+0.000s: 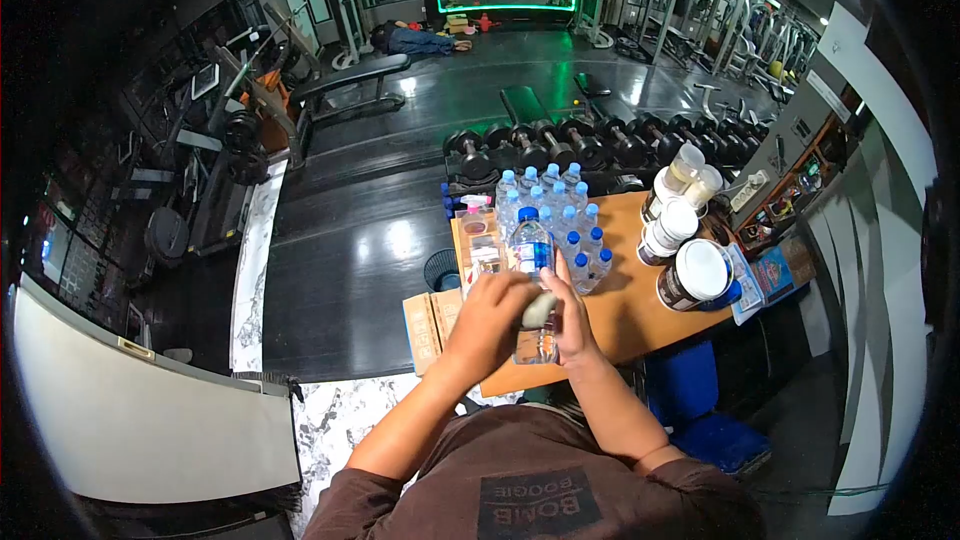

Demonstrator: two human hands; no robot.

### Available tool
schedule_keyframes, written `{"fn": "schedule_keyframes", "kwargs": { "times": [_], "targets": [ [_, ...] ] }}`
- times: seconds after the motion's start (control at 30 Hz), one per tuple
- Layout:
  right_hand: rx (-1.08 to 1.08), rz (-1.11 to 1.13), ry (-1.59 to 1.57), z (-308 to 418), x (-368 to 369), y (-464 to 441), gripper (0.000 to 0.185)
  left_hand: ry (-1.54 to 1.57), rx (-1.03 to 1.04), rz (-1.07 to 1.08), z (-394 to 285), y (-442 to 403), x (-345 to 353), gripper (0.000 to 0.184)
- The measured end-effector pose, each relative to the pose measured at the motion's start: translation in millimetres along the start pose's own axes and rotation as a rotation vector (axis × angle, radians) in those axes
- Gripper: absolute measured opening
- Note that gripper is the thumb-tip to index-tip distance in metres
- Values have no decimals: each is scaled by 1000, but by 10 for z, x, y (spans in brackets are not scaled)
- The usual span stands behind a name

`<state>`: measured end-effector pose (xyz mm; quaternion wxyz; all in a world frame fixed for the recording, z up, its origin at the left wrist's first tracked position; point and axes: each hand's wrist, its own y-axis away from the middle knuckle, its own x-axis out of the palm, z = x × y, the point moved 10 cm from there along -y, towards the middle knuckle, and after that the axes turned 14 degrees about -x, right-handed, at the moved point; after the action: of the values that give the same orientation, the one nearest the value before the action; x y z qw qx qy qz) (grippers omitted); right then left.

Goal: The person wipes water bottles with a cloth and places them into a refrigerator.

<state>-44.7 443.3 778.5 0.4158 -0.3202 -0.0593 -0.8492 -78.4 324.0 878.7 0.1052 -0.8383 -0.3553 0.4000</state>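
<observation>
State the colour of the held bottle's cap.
The cap is blue, best seen in the head view.

A held bottle (530, 240) stands between the left hand (492, 312) and the right hand (570, 320), above the near left part of the table (625, 315). Behind it, a cluster of bottles (555, 202) fills the table's far middle; to their right stands a group of tubs (698, 270), the largest nearest. Left of the table are a cardboard box (422, 330) and, behind that, a bin (441, 270). A chair (715, 438) sits at the table's near right side. Beyond the table runs a row of dumbbells (580, 143), and farther back, to the left, a person (425, 42) lies on the floor (350, 230).
</observation>
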Motion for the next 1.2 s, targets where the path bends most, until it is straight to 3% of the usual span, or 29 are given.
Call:
{"fn": "schedule_keyframes", "kwargs": {
  "times": [0.17,0.27,0.33,0.43,0.57,0.8,0.97,1.1,1.2],
  "targets": [
    [-3,-16,-81,81,1,-94,56,64,35,174,-227,218,100,50],
    [-60,81,-70,68,-3,-149,56,201,69,232,-263,200,34,53],
    [5,19,-77,44,3,-68,62,221,59,217,-170,142,30,54],
    [-1,-30,52,25,14,-6,73,250,-43,33,61,-21,-105,58],
    [10,51,59,-191,-25,41,70,158,-150,-258,377,-184,-261,51],
    [21,18,57,9,39,36,73,14,-68,-61,62,148,-5,57],
    [-56,34,65,171,21,-68,53,107,43,172,-138,325,69,56],
    [-39,22,51,84,7,-83,61,158,47,151,-69,237,39,55],
    [-39,-36,124,-49,-108,-40,69,202,-87,18,117,59,-48,40]
  ]
}}
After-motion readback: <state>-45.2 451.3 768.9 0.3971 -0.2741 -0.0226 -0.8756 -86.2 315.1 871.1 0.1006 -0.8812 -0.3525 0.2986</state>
